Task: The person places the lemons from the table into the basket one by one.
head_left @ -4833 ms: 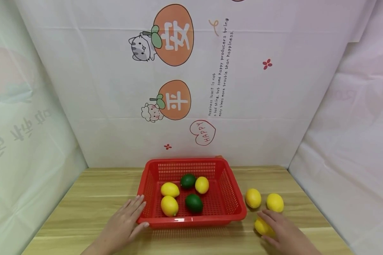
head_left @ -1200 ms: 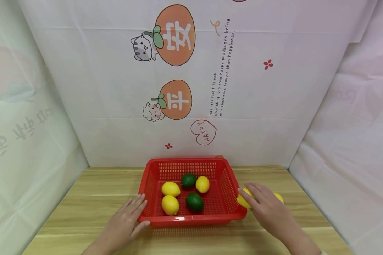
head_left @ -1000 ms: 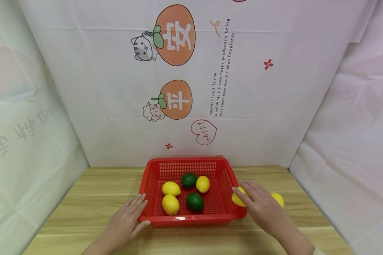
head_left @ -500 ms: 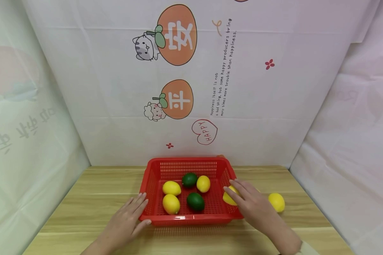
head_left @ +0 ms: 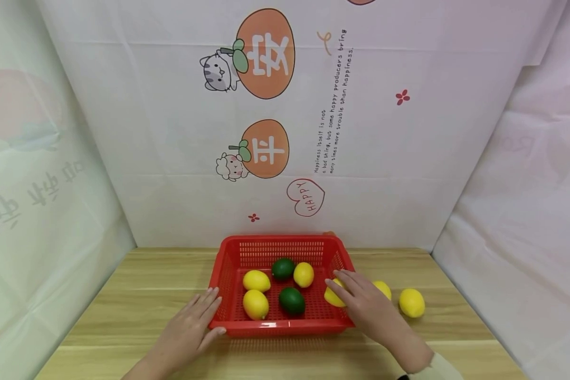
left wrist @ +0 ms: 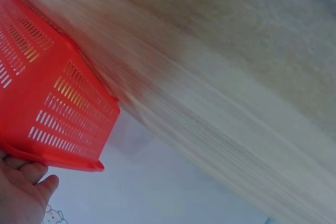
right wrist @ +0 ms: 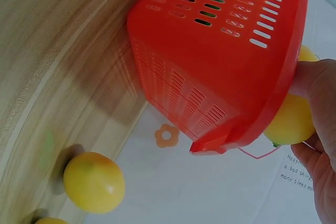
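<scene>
My left hand (head_left: 185,330) rests its fingers on the left rim of a red plastic basket (head_left: 280,326), thumb near the front corner; the left wrist view shows the same hand (left wrist: 23,192) at the rim. Over the basket's right side, my right hand (head_left: 372,311) holds a yellow lemon (head_left: 334,294) between thumb and fingers. That lemon (right wrist: 289,121) is beside the rim in the right wrist view. Inside the basket lie two yellow lemons (head_left: 255,304) at the left, another lemon (head_left: 303,275), and two dark green lemon-shaped fruits (head_left: 292,301).
Right of the basket, a lemon (head_left: 411,303) lies on the wooden table (head_left: 166,279); a second lemon (head_left: 382,289) is partly hidden by my right hand. A white printed cloth (head_left: 180,206) hangs behind, and pale cloth covers both sides.
My right hand took up the nearest lemon from the table and carried it left across the basket's right rim. The left hand keeps its place at the left rim.
</scene>
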Demonstrator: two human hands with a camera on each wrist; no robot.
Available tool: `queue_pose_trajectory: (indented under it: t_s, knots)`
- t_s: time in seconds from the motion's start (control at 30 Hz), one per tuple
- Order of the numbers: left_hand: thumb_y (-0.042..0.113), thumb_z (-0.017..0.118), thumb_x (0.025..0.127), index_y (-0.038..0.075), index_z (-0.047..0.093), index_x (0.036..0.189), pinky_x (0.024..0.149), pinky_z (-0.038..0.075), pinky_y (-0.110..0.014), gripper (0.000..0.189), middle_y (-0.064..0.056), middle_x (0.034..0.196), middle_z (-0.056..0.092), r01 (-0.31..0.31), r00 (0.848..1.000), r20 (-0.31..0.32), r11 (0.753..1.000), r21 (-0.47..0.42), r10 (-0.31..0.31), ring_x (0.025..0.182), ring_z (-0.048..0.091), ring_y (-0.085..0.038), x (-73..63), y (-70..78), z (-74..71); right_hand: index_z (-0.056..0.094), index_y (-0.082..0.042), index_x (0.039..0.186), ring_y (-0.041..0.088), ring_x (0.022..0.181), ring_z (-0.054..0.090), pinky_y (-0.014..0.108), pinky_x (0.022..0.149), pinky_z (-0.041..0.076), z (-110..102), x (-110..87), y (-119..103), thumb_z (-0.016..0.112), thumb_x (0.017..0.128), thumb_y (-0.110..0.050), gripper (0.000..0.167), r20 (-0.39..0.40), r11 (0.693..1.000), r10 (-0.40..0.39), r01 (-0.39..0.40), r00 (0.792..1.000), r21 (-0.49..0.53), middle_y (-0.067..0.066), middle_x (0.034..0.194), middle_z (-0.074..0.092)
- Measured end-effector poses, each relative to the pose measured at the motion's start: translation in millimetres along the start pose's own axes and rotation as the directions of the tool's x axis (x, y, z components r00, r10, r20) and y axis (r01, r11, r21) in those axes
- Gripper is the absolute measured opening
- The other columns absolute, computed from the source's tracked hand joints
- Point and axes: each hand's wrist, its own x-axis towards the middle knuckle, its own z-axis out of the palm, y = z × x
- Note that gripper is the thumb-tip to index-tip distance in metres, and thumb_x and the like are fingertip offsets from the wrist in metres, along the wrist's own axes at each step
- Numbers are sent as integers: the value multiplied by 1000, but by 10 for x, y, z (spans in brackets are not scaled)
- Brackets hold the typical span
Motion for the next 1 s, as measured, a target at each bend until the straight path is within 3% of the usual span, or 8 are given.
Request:
queue_pose_trajectory:
  t_s: [0.27, 0.53, 0.83, 1.0]
  knots:
    - [41, 72, 86, -3, 59, 130, 103, 41, -50, 64, -18, 138, 53, -17, 999, -26, 1000, 17, 18, 130, 47, -31, 2, 7, 6, 55, -12, 135, 30, 121, 53, 46, 96, 48, 42, 9, 20, 89, 67, -10, 76, 46, 1000, 7, -8, 999, 5, 14, 133, 55]
    - [41, 73, 85, -3, 59, 130, 103, 40, -49, 64, -17, 138, 54, -14, 999, -31, 1000, 22, 14, 129, 48, -30, 4, 13, -2, 57, -11, 133, 30, 114, 58, 47, 94, 50, 73, 17, 90, 91, 67, -17, 74, 33, 998, 12, -14, 999, 59, 14, 127, 59]
    - [40, 74, 84, -3, 60, 129, 103, 41, -49, 64, -17, 137, 54, -19, 999, -43, 1000, 20, 20, 129, 48, -30, -2, 0, 11, 57, -11, 134, 28, 111, 59, 46, 92, 51, 45, 42, 129, 89, 71, -25, 72, 119, 992, 54, -67, 991, 106, 11, 125, 61]
    - [42, 73, 85, -2, 59, 131, 103, 41, -49, 65, -16, 138, 53, -3, 1000, -29, 1000, 11, 4, 130, 47, -30, -4, -3, 13, 59, -9, 132, 29, 107, 61, 46, 89, 53, 36, 25, 139, 88, 71, -26, 69, 88, 992, 51, -61, 995, 111, 11, 122, 63]
